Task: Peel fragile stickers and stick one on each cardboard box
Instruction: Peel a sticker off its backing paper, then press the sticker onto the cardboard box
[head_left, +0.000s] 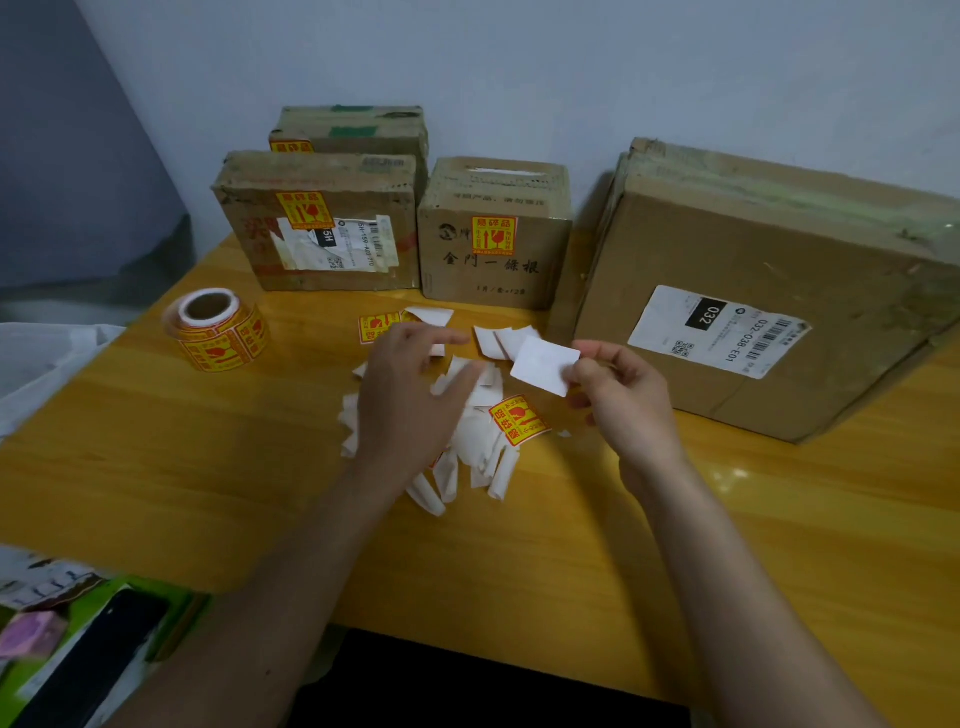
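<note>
My right hand (623, 400) pinches a white square of sticker paper (543, 364), its blank side towards me. My left hand (410, 395) hovers with fingers spread over a heap of white backing scraps (478, 462). A loose orange fragile sticker (518, 420) lies on the heap, and another (375, 327) lies beyond my left hand. The sticker roll (218, 332) stands at the left. Three boxes carry a fragile sticker: the back box (358, 130), the left box (322, 223) and the middle box (493, 244). The large right box (769, 291) shows only a shipping label.
The yellow wooden table (182, 467) ends at a near edge by my forearms. A white bag (41, 358) lies off the left edge, with clutter on the floor at the lower left (62, 623). The wall stands right behind the boxes.
</note>
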